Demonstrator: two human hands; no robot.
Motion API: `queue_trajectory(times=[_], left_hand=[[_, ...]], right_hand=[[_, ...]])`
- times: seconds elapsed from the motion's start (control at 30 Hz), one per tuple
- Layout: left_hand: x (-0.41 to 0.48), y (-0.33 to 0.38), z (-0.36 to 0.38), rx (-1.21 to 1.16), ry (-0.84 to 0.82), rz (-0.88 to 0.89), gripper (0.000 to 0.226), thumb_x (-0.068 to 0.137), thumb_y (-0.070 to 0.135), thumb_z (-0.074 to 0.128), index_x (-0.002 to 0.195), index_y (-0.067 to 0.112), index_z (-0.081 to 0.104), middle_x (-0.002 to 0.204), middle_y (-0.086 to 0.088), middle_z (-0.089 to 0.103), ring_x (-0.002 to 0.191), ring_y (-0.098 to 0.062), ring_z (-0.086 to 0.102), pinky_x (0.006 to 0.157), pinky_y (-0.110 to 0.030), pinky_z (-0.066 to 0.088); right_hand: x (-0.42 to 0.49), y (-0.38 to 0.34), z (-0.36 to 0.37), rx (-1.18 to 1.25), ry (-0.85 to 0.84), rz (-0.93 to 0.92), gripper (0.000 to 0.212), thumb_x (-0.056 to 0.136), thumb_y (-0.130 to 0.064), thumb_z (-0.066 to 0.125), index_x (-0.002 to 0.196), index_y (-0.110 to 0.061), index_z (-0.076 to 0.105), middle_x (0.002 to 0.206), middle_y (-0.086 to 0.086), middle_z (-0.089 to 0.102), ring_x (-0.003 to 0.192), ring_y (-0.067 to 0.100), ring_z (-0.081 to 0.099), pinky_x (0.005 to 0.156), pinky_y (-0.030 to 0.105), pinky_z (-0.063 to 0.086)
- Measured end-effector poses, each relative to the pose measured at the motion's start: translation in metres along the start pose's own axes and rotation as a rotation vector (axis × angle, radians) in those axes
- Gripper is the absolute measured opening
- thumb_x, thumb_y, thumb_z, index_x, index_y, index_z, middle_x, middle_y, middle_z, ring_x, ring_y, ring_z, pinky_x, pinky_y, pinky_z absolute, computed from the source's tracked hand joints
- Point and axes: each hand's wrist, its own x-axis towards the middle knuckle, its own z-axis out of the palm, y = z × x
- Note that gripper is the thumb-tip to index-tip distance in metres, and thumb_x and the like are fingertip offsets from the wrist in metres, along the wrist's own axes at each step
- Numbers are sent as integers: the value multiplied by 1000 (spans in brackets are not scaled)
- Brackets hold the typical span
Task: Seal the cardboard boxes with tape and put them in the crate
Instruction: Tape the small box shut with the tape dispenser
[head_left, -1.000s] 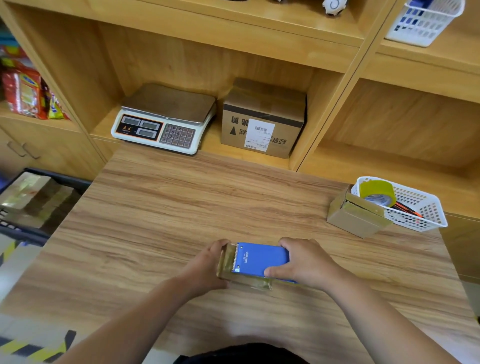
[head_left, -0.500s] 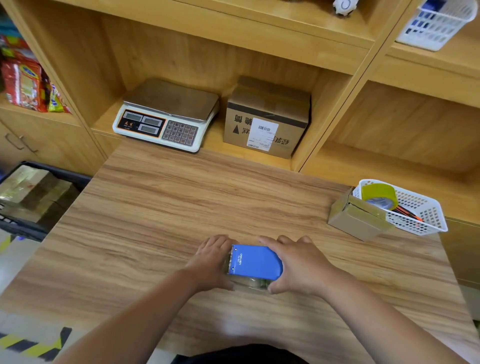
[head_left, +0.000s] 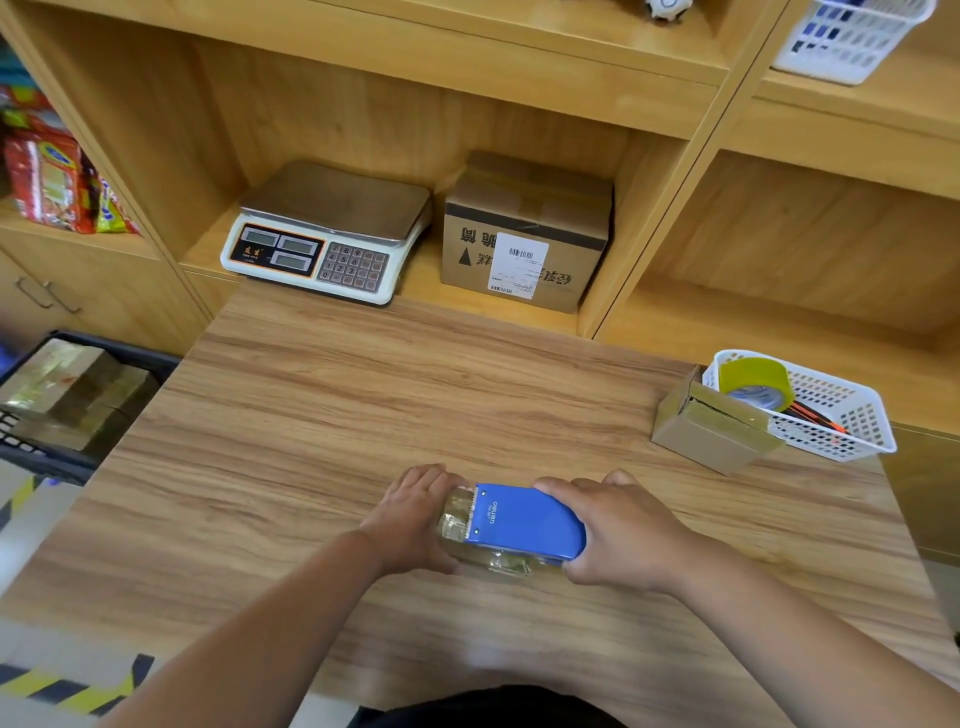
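A small tape-wrapped cardboard box (head_left: 491, 561) lies on the wooden table (head_left: 322, 431) near its front edge, mostly hidden. My left hand (head_left: 415, 519) grips its left end. A blue tape dispenser (head_left: 524, 522) lies flat on top of the box, and my right hand (head_left: 618, 535) grips its right end. A second small cardboard box (head_left: 701, 431) with tape on it stands at the table's right side. The dark crate (head_left: 130, 358) sits low beside the table's left edge and holds several taped boxes (head_left: 67, 389).
A white basket (head_left: 841, 421) with a yellow-green tape roll (head_left: 756, 382) and pens touches the second box. On the shelf behind stand a weighing scale (head_left: 327, 234) and a larger labelled carton (head_left: 524, 234). Snack packets (head_left: 47, 176) fill the left shelf.
The blue dispenser has slid left along the box top towards my left hand. My left hand's fingers have come up over the box's left end.
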Motion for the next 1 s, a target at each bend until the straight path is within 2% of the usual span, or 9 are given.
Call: queue_trajectory(times=[0.13,0.4,0.57,0.67,0.83,1.0], left_hand=[[0,0,3,18,4,-18,104,53,52,81,141,30,30,146,3,29,139,-10,13,111,-21,4],[2,0,4,4,-18,-37,108,53,55,80,143,29,27,148,3,27,140,-13,12,114,-26,7],[1,2,4,7,-11,-32,108,54,54,80,144,28,27,148,2,27,140,-12,11,113,-23,7],[1,4,4,15,-16,-38,109,54,54,81,144,27,26,149,1,26,141,-12,11,113,-24,7],[0,6,2,-3,-22,-44,108,55,51,82,145,27,26,149,1,26,141,-11,10,113,-23,8],[0,8,2,-6,-27,-46,107,56,49,82,145,26,26,148,1,26,140,-11,9,112,-23,8]], right_hand=[[-15,23,2,4,-8,19,62,68,-48,55,123,-52,28,97,-17,56,85,7,50,89,23,30],[-39,50,3,-14,2,33,65,70,-52,54,128,-53,26,99,-21,57,83,3,46,92,20,28],[-64,82,6,-31,23,91,63,71,-67,55,125,-55,26,101,-29,57,85,-5,46,90,15,26],[-68,85,11,-19,13,115,66,69,-62,55,126,-57,23,101,-29,55,89,-6,43,89,12,24],[-63,87,17,-38,-11,113,67,69,-55,54,129,-54,26,105,-26,55,84,-2,45,91,18,26],[-56,86,27,-76,-41,126,67,71,-55,54,132,-54,24,104,-21,54,89,4,50,90,21,27]])
